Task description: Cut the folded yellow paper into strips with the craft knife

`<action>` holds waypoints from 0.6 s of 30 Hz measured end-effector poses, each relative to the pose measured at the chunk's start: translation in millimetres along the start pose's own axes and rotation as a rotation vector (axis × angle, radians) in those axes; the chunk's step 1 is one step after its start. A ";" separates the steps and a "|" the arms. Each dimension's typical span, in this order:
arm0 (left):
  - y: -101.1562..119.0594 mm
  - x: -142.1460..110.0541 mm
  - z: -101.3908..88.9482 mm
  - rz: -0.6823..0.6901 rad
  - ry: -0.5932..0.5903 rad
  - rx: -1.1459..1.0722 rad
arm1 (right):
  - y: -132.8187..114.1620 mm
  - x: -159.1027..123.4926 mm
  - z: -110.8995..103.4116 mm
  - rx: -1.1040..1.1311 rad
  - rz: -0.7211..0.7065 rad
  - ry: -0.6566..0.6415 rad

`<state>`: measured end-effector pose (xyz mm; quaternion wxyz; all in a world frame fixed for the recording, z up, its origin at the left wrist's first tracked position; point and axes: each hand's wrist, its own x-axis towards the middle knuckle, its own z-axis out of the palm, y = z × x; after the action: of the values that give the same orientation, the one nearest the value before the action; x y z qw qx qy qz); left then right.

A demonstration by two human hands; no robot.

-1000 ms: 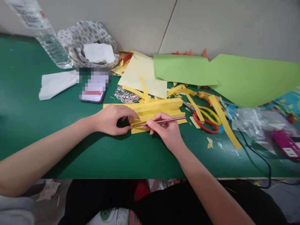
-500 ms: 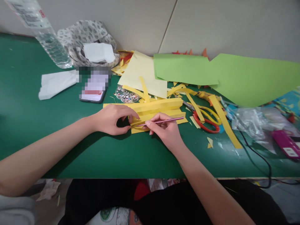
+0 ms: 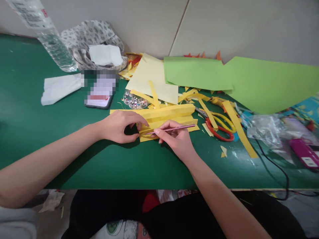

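Note:
A strip of yellow paper [image 3: 171,114], creased into lengthwise pleats, lies on the green table in front of me. My left hand [image 3: 122,126] rests over its left end, thumb and fingers curved with a gap between them, fingertips steadying the paper. In a pen-like pinch, my right hand [image 3: 175,136] holds a slim pink pen-like tool [image 3: 183,127]. Its thin tip points left and meets the lower pleat near my left thumb; the tool's exact kind is unclear. Part of the paper is hidden under both hands.
Scissors [image 3: 220,127] with red and yellow handles lie right of the paper among yellow strips [image 3: 240,131]. Behind are cream paper [image 3: 152,78], green sheets [image 3: 196,73] and a tray of small gems [image 3: 134,100]. A phone [image 3: 101,91], water bottle [image 3: 57,49] and patterned bag [image 3: 89,31] stand left.
The pink tool and my right fingers have shifted very slightly left along the pleat. My left hand and the yellow paper stay in place.

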<state>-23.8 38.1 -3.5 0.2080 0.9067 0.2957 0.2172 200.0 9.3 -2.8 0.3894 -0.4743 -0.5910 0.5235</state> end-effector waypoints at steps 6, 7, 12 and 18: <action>-0.4 -0.4 0.2 -0.009 -0.016 0.006 | -0.3 -0.4 -0.9 -0.010 0.004 -0.009; -0.3 -0.5 0.1 -0.008 -0.015 0.006 | -0.4 -0.4 -0.9 -0.010 0.006 -0.010; -0.5 -0.5 -0.8 -0.008 -0.019 0.015 | -1.8 -0.5 -0.8 0.008 0.003 -0.004; -0.3 0.4 -0.1 -0.001 -0.021 0.007 | -1.9 0.1 -1.0 0.028 -0.015 -0.002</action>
<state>-23.7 38.5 -3.5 0.2079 0.9095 0.2948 0.2067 200.6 9.7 -0.7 0.3992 -0.4639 -0.5876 0.5293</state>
